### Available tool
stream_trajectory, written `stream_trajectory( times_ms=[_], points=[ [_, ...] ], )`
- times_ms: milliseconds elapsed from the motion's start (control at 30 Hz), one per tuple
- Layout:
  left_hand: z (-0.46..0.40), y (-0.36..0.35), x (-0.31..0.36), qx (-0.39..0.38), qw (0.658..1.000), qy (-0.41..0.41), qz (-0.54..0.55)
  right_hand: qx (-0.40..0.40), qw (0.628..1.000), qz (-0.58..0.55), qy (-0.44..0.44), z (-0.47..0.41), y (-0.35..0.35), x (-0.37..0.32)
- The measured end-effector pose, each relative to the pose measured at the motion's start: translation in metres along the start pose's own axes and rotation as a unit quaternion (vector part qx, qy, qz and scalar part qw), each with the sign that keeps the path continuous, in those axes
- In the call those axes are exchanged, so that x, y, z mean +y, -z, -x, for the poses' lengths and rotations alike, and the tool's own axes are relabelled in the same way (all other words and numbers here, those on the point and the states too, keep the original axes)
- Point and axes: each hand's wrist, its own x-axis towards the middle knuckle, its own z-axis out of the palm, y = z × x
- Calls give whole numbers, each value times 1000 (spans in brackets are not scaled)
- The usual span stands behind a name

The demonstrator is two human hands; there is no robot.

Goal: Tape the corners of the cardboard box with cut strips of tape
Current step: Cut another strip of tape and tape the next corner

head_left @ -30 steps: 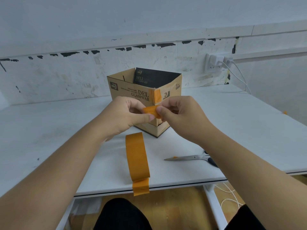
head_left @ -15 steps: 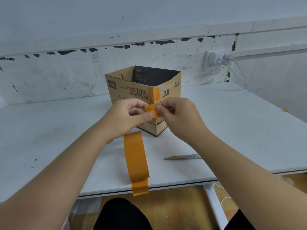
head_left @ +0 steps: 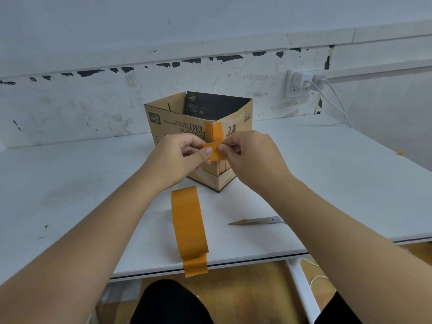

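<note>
An open brown cardboard box (head_left: 168, 118) stands on the white table (head_left: 70, 183), one corner turned toward me. A vertical orange strip (head_left: 214, 133) is stuck over the top of that corner. My left hand (head_left: 177, 157) and my right hand (head_left: 252, 160) pinch the two ends of a short cut orange tape strip (head_left: 215, 152), held across the corner just below the stuck strip. I cannot tell whether the held strip touches the box. My hands hide the middle of the corner.
An orange tape roll (head_left: 189, 225) stands on edge near the table's front edge, its loose end hanging over. Scissors (head_left: 257, 221) lie to its right, handles hidden by my right arm. A wall socket with chargers (head_left: 301, 84) and cables is at the back right.
Both hands with the cut strip have moved a little forward and up toward the box corner. The roll and scissors have stayed put.
</note>
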Motion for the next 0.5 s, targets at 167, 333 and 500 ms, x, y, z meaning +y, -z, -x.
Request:
stream_trajectory(
  times_ms=[167,333,500],
  points=[
    [-1,1,-2,2,1000,-2,-16,-22,1000,3,-4,0,0,0],
    [-3,-2,-3,22,999,0,-36,-23,999,28,-3,-3,-2,1],
    [-6,-3,-1,39,997,-5,-70,-19,998,59,-6,-8,-3,5]
  ],
)
